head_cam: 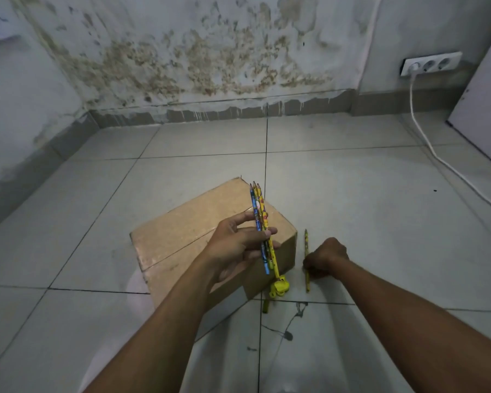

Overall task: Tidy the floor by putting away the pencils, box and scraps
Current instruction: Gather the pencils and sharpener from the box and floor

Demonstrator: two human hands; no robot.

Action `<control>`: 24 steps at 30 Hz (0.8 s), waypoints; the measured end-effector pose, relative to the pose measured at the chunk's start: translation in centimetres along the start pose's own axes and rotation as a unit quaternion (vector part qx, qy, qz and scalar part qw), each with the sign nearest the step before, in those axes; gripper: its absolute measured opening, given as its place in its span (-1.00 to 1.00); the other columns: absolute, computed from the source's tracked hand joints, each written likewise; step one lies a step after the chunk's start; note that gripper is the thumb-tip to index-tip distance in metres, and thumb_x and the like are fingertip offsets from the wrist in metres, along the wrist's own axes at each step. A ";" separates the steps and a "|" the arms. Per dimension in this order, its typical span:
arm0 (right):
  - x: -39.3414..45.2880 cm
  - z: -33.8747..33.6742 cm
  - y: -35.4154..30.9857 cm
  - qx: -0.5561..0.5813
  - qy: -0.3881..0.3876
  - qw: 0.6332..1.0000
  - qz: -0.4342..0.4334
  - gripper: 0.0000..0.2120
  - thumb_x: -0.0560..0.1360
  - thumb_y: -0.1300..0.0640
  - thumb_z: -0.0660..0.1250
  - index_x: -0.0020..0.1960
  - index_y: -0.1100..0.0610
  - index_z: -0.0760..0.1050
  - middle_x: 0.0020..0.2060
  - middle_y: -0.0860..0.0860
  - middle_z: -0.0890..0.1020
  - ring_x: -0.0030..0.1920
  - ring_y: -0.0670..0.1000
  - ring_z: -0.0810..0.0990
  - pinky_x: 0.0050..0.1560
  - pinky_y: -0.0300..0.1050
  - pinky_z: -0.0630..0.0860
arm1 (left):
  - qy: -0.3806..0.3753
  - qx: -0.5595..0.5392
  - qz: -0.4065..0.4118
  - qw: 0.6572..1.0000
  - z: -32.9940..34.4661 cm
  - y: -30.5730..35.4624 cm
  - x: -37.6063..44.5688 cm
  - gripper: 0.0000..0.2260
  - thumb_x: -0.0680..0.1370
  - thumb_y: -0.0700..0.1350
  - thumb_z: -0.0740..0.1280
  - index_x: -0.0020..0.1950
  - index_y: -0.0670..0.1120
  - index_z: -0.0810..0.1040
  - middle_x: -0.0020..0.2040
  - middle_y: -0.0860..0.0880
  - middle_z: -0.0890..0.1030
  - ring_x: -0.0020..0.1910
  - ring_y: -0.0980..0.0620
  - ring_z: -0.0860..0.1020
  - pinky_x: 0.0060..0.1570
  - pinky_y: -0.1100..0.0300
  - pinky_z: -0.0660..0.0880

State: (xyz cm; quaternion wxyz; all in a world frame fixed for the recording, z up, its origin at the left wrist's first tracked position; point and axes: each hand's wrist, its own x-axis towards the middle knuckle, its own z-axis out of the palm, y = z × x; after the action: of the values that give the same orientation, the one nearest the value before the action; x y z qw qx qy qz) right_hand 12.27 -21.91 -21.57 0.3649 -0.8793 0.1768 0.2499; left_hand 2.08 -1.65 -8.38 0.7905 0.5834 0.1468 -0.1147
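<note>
A closed brown cardboard box (182,231) sits on the tiled floor in the middle of the view. Above its right end, my left hand (238,245) holds a bundle of pencils (260,219), blue and yellow, tips pointing away; one has a yellow topper (279,287) hanging at its near end. To the right of the box, my right hand (325,258) is down at the floor with its fingers closed on a single yellow pencil (306,242) lying there. Another short yellow-green pencil end (266,306) shows on the floor below the topper.
Dark scuffs and a thin scrap-like line (288,327) mark the floor near me. A white cable (437,157) runs from a wall socket strip (431,63) across the right floor. A white panel (485,114) leans at far right. Stained walls close the back and left.
</note>
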 end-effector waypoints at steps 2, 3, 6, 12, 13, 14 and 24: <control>0.1 -2.2 -0.6 0.084 -0.006 0.996 -0.022 -0.71 0.23 0.29 0.66 -0.12 0.35 0.66 -0.22 0.28 0.73 -0.23 0.22 0.76 -0.12 0.14 0.73 | -0.002 -0.002 -0.003 1.000 0.1 0.2 -0.3 -0.66 0.54 -0.43 0.37 0.28 -0.20 0.53 0.10 -0.29 0.72 -0.14 -0.18 0.75 -0.28 0.10 0.70; -0.1 -3.3 -1.2 0.142 -0.018 0.989 -0.041 -0.77 0.26 0.35 0.64 -0.14 0.37 0.68 -0.23 0.31 0.73 -0.24 0.23 0.76 -0.10 0.15 0.72 | -0.001 -0.001 -0.003 1.000 0.2 0.3 -0.4 -0.67 0.54 -0.43 0.37 0.27 -0.19 0.53 0.10 -0.29 0.72 -0.14 -0.18 0.75 -0.26 0.09 0.70; -1.8 -6.2 -3.2 0.298 -0.098 0.944 -0.106 -0.92 0.37 0.47 0.52 -0.16 0.38 0.68 -0.11 0.37 0.72 -0.29 0.18 0.74 -0.20 0.00 0.71 | 0.008 0.006 0.003 1.000 0.2 0.4 -0.6 -0.69 0.53 -0.41 0.39 0.23 -0.16 0.54 0.10 -0.27 0.73 -0.10 -0.20 0.75 -0.17 0.03 0.71; -6.7 -8.7 -6.0 0.262 -0.288 0.896 -0.211 -0.86 0.48 0.41 0.46 0.02 0.29 0.65 -0.15 0.21 0.75 -0.17 0.13 0.76 -0.22 -0.10 0.68 | 0.009 0.061 0.020 0.998 1.2 0.7 -0.8 -0.77 0.54 -0.34 0.41 0.19 -0.24 0.61 0.08 -0.17 0.75 -0.05 -0.15 0.75 -0.08 0.05 0.70; -7.4 -8.6 -6.4 0.256 -0.296 0.892 -0.228 -0.87 0.48 0.40 0.47 0.01 0.28 0.64 -0.16 0.20 0.75 -0.17 0.12 0.77 -0.22 -0.10 0.68 | 0.013 0.069 0.023 0.997 1.4 0.7 -0.9 -0.78 0.54 -0.33 0.41 0.19 -0.24 0.62 0.06 -0.16 0.76 -0.04 -0.14 0.75 -0.07 0.05 0.70; -8.1 -8.5 -6.7 0.255 -0.297 0.888 -0.243 -0.88 0.47 0.40 0.48 -0.01 0.27 0.64 -0.17 0.19 0.76 -0.16 0.12 0.77 -0.22 -0.10 0.68 | 0.019 0.076 0.024 0.997 1.5 0.8 -0.9 -0.78 0.54 -0.33 0.42 0.18 -0.23 0.64 0.02 -0.16 0.76 -0.05 -0.13 0.75 -0.08 0.06 0.70; -10.2 -7.7 -7.1 0.234 -0.245 0.889 -0.308 -0.80 0.41 0.34 0.57 0.01 0.36 0.71 -0.21 0.18 0.75 -0.26 0.05 0.73 -0.22 -0.15 0.66 | 0.054 0.021 0.040 0.998 2.2 0.5 -1.2 -0.83 0.55 -0.35 0.40 0.14 -0.28 0.64 -0.11 -0.18 0.77 -0.15 -0.09 0.76 -0.23 0.15 0.68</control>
State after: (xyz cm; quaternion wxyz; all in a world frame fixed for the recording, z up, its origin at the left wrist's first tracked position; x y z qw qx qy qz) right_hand 9.90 -21.46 -7.16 0.6506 -0.6896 -0.1446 0.2833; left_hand 1.33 -3.56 -6.88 0.7730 0.6106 0.1635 -0.0542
